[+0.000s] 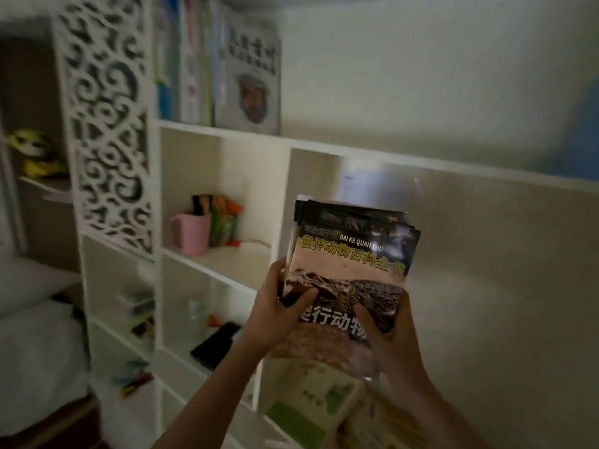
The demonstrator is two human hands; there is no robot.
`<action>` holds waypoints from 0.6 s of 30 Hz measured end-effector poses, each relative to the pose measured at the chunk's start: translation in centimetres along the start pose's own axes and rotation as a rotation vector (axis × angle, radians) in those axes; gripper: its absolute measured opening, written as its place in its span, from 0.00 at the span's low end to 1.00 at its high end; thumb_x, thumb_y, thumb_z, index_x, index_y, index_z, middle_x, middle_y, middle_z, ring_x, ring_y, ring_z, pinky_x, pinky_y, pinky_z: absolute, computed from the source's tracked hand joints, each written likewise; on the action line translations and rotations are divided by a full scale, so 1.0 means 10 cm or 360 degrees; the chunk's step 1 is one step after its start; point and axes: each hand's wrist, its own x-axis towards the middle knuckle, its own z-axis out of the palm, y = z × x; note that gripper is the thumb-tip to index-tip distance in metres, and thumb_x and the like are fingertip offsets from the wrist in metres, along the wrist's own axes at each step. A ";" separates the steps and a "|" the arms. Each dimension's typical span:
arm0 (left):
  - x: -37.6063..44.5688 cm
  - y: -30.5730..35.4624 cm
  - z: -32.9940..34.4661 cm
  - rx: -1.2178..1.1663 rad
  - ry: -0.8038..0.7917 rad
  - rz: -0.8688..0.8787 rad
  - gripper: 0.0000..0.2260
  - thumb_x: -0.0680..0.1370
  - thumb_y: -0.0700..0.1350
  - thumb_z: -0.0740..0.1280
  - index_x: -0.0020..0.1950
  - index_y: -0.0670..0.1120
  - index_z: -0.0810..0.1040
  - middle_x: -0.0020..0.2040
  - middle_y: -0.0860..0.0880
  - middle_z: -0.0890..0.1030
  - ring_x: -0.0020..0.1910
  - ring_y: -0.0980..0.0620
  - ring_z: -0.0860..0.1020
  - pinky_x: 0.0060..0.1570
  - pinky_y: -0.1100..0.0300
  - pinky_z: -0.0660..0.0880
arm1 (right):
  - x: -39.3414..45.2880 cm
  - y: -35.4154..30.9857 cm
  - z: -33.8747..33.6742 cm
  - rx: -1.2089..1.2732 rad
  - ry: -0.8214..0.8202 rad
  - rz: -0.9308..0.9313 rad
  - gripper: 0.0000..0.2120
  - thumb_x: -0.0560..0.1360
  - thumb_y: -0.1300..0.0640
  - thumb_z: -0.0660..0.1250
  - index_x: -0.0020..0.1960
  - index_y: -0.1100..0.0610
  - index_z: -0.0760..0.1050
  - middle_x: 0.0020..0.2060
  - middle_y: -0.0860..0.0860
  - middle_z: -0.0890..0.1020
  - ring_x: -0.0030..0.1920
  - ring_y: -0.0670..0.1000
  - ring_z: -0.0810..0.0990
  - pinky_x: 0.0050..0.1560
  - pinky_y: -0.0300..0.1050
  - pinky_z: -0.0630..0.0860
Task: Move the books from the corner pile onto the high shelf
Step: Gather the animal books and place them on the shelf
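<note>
both hands hold up a small stack of books (350, 273) in front of the white shelf unit (227, 264), below the high shelf (324, 144). the left hand (275, 315) grips the stack's lower left edge, thumb curled over the cover; the right hand (389, 332) grips the lower right, thumb pressed on the front. the top cover shows a crocodile and reads "bai ke quan shu" in latin letters, above a yellow line of chinese characters and larger white ones lower down. on the high shelf stands a row of upright books (194, 63), the nearest a grey book (251, 82) with bold black chinese characters and a portrait. below the stack lies a book with green blocks (311, 406). a pink cup (191, 233) sits in a cubby, a black phone (215, 345) one level down.
</note>
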 end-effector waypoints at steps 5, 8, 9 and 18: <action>0.21 0.77 -0.68 0.0125 0.0272 0.0202 0.24 0.70 0.49 0.75 0.63 0.55 0.70 0.52 0.53 0.82 0.50 0.57 0.82 0.48 0.56 0.81 | 0.41 -0.76 0.50 0.0089 -0.0100 -0.0299 0.26 0.72 0.55 0.72 0.67 0.51 0.66 0.54 0.43 0.79 0.52 0.38 0.80 0.49 0.32 0.77; 0.57 1.26 -0.83 0.0154 0.0326 0.0367 0.22 0.73 0.42 0.73 0.64 0.50 0.70 0.52 0.51 0.82 0.51 0.56 0.82 0.48 0.58 0.80 | 0.82 -1.23 0.54 0.0123 -0.0026 -0.0491 0.27 0.72 0.53 0.72 0.68 0.49 0.65 0.54 0.38 0.79 0.51 0.34 0.79 0.52 0.36 0.77; 0.71 1.43 -0.83 0.0120 0.0327 0.0408 0.22 0.73 0.42 0.73 0.65 0.49 0.69 0.52 0.51 0.82 0.51 0.55 0.82 0.47 0.59 0.80 | 0.98 -1.39 0.52 0.0109 0.0002 -0.0559 0.27 0.73 0.53 0.72 0.67 0.49 0.65 0.53 0.38 0.79 0.50 0.33 0.78 0.51 0.32 0.75; 2.33 2.06 -0.66 0.0052 0.0324 0.0587 0.23 0.73 0.50 0.73 0.63 0.53 0.66 0.53 0.50 0.81 0.49 0.50 0.83 0.46 0.46 0.82 | 2.66 -2.21 0.33 0.0123 -0.0088 -0.0609 0.29 0.75 0.55 0.70 0.70 0.48 0.60 0.60 0.46 0.76 0.58 0.47 0.77 0.52 0.37 0.72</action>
